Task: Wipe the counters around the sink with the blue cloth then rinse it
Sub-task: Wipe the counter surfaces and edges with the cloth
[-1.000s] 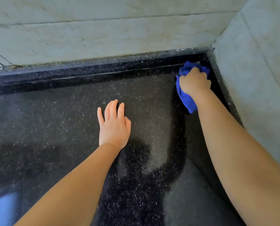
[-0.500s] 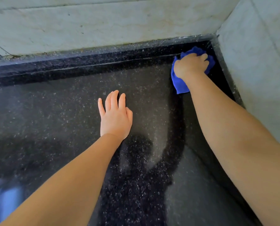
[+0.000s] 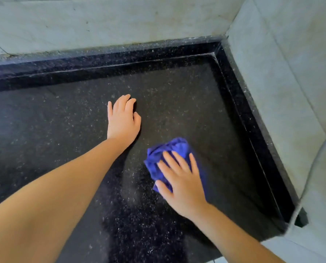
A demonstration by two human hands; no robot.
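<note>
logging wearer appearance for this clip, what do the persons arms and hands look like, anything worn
Both arms are bare up to the frame edge: no sleeves, gloves, watch, bracelets or rings show on the left hand or the right hand. Fingernails look short and unpainted, though the right hand is slightly motion-blurred.

Left hand [image 3: 123,118] flat, palm down on the counter [image 3: 54,120], fingers straight and close together, forearm stretched out from the lower left. Right hand [image 3: 181,179] nearer the body than the left and to its right, palm down, fingers spread and fairly straight, pressing the blue cloth [image 3: 168,154] on the counter; slightly motion-blurred.
</note>
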